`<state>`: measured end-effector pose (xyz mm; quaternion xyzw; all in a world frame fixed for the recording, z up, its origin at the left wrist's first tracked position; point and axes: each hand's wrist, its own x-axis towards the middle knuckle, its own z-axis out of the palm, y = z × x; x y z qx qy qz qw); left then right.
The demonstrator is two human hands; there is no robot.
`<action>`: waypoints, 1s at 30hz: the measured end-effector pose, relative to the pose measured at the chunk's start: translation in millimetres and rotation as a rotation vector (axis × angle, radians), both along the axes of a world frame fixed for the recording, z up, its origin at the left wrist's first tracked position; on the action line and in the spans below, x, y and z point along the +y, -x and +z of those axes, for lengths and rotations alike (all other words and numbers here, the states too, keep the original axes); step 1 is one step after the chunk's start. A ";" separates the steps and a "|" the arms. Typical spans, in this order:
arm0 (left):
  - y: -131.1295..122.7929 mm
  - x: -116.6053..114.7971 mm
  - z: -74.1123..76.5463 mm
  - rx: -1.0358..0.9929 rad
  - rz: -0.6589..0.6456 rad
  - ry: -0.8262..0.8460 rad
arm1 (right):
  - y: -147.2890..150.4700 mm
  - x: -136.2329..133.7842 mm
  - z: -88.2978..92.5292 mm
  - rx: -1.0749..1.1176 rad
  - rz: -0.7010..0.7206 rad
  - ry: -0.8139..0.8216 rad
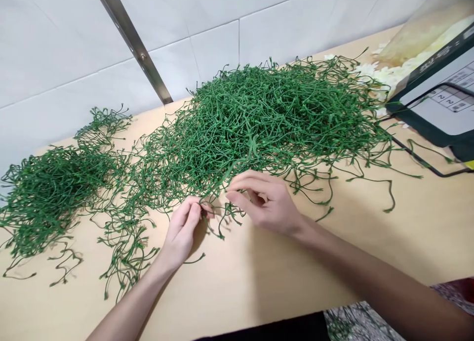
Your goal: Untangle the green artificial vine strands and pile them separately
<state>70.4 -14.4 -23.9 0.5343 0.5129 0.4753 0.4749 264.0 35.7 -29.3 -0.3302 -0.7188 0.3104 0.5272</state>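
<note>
Table (222, 291) in a pale wood tone is largely covered along its back by green stems, most of them gathered in one large heap (281, 108) in front of both hands, while a smaller heap (59, 188) is set apart at the left and loose strands are strewn between the two. Both heaps look matted and springy; little weight is to be expected, but neighbours would probably be dragged along if a handful were pulled, so stems are better teased out singly from the thin front fringe. At that fringe, the right grip (272, 202) is held with curled fingers and the thumb brought close to the forefinger; whether anything is pinched there cannot be told. The left grip (185, 227) is closed between thumb and forefinger, and by it a blurred stem (244, 158) appears to be held at its near end, the rest being slanted up across the front of the large heap. Each stem is thin, wavy and evenly deep green, with a moulded, plastic look; it is judged pliant yet shape-keeping, perhaps slightly slick, and hardly fragile. Hold is best taken at the bare mid-length with a fingertip pinch, since the small forked tips, seen slightly paler in places, could easily be snagged in the tangle.
</note>
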 end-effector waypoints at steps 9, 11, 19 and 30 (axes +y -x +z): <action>3.6 0.9 3.0 0.305 -0.073 -0.270 | 7.1 -3.3 -12.5 -0.122 0.311 0.044; 2.6 0.2 2.3 0.262 -0.103 -0.247 | 7.5 -4.4 -13.9 -0.135 0.338 0.068; -0.2 -2.8 -2.0 0.146 0.029 -0.093 | 5.6 -4.8 -10.2 -0.111 0.430 0.212; -3.3 -2.9 4.5 0.119 0.010 -0.009 | 3.0 -1.1 -6.1 -0.194 0.315 0.009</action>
